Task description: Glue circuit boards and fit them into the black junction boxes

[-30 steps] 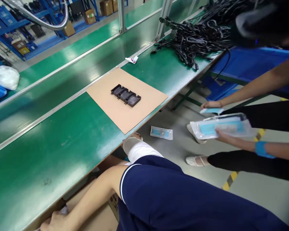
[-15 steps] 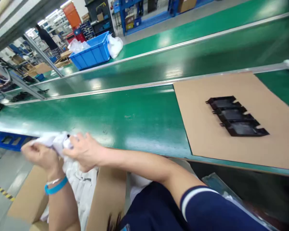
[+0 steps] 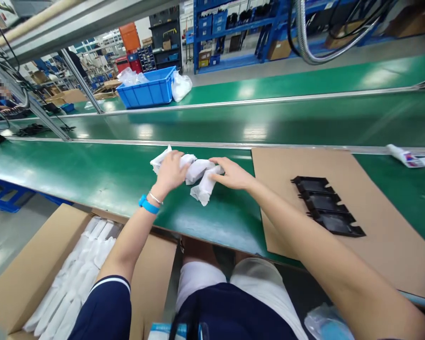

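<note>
Several white paper-wrapped packets [image 3: 197, 171] lie in a loose row on the green work surface in front of me. My left hand [image 3: 172, 171] is over the left ones, its fingers curled around a packet. At the right end, my right hand [image 3: 233, 174] has its thumb and fingers about the top of a tilted wrapped packet [image 3: 204, 187]. What is inside the wrapping is hidden. Below left, an open cardboard box [image 3: 31, 264] holds rows of similar white packets [image 3: 81, 276].
Right of the packets, a flat cardboard sheet [image 3: 279, 212] bears a black three-section plastic tray [image 3: 326, 205]. A white and printed wrapper [image 3: 407, 157] lies farther right. A blue bin [image 3: 147, 89] stands across the line. A metal hose [image 3: 304, 42] hangs at the upper right.
Both hands have moved right and up from above the box to the green surface, bringing white packets with them. The view has shifted, so the box's packets now show more fully.
</note>
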Available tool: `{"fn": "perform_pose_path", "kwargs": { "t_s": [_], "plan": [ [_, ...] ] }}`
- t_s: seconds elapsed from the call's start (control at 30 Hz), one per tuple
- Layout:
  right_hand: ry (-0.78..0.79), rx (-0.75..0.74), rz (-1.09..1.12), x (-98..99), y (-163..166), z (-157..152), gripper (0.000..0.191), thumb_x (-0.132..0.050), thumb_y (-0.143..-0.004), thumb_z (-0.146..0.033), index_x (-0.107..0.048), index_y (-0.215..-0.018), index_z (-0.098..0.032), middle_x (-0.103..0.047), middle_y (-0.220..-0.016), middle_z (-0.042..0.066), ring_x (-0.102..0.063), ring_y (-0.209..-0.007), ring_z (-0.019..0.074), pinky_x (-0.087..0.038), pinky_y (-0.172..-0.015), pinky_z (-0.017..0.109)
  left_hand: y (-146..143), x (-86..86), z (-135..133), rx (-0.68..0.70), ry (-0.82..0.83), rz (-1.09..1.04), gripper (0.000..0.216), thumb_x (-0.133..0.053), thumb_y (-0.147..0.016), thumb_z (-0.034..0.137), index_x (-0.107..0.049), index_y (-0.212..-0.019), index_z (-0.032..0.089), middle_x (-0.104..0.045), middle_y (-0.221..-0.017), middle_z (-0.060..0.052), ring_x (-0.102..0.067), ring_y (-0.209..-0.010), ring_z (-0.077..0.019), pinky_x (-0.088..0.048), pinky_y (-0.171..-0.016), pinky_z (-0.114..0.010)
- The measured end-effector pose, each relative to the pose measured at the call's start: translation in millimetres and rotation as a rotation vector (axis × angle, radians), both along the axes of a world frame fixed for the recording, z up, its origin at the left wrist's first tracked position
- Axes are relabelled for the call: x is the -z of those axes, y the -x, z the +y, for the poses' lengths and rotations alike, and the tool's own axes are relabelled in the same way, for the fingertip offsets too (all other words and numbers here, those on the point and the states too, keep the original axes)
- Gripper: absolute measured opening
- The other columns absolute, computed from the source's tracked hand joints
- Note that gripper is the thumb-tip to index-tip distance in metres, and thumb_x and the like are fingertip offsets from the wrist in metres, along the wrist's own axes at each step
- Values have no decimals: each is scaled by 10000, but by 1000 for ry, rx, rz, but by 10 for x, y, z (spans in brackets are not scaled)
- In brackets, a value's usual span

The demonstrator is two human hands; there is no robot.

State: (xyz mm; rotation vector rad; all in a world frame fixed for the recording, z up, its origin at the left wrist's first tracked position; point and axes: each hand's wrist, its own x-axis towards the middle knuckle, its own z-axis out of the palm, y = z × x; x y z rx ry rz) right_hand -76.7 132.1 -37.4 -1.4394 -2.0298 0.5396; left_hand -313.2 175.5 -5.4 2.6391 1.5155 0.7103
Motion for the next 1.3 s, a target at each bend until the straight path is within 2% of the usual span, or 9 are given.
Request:
{"fn": "perform_pose_path", "kwargs": {
  "t_s": [0.07,0.13,0.3,0.5,0.67,0.93,1.07,1.2,1.3],
  "plan": [
    [14,39,-15,-38,-36,32,296,-605,-790,-385,-683,-985,-177,-702,-978,105,-636,-929,269,-485,-811,364,-119,78,-143,165,37,52,399,-657,-861,407,-641,-1220,234,-623,-1277,-79,-566,-1210,-256,-448,-1033,-367],
    [6,86,-16,-119,-91,73,171,-596,-782,-339,-668,-826,-190,-692,-810,66,-626,-810,233,-464,-741,327,-179,132,-211,192,54,75,244,-619,-888,374,-704,-1068,231,-667,-1153,-69,-609,-1118,-246,-477,-979,-367],
    [5,138,27,-459,-425,208,146,-600,-760,-317,-672,-764,-190,-707,-812,33,-621,-768,197,-448,-659,285,-184,137,-242,-20,28,55,171,-564,-896,237,-712,-949,169,-663,-1071,-125,-619,-1042,-294,-465,-942,-441],
    [44,40,-5,-810,-708,358,86,-675,-679,-259,-743,-694,-207,-714,-709,7,-636,-707,198,-459,-640,291,-475,192,-377,-53,22,19,437,-697,-825,329,-623,-1241,217,-590,-1297,-126,-513,-1225,-335,-403,-1007,-474],
    [5,-5,121,-937,-788,330,196,-666,-743,-318,-785,-850,-204,-752,-843,23,-666,-807,223,-499,-716,316,-599,206,-235,-92,56,-99,195,-528,-901,166,-717,-888,213,-660,-1034,-112,-575,-1081,-286,-409,-968,-438],
    [-318,225,769,-1160,-878,551,222,-569,-873,-443,-545,-764,-251,-600,-739,14,-575,-692,168,-497,-646,317,-624,-42,93,-119,239,-543,96,-607,-835,235,-670,-798,172,-671,-800,-42,-606,-735,-177,-470,-695,-296],
    [-366,233,619,-1263,-785,598,219,-512,-913,-453,-600,-876,-257,-644,-822,36,-594,-828,201,-513,-742,347,-686,-168,166,-73,351,-763,140,-591,-833,286,-627,-778,162,-625,-718,-9,-545,-624,-129,-441,-616,-259],
    [-161,196,511,-1206,-697,626,149,-620,-786,-334,-635,-767,-187,-617,-698,38,-583,-668,198,-517,-682,392,-758,-408,196,-33,424,-915,161,-633,-804,304,-576,-736,170,-557,-671,14,-494,-567,-105,-433,-594,-251],
    [-122,136,465,-1145,-707,606,188,-513,-838,-332,-588,-733,-194,-619,-737,56,-558,-637,169,-513,-646,365,-811,-664,219,5,461,-971,170,-652,-800,294,-560,-733,168,-530,-664,18,-489,-559,-100,-445,-597,-248]
  ]
}}
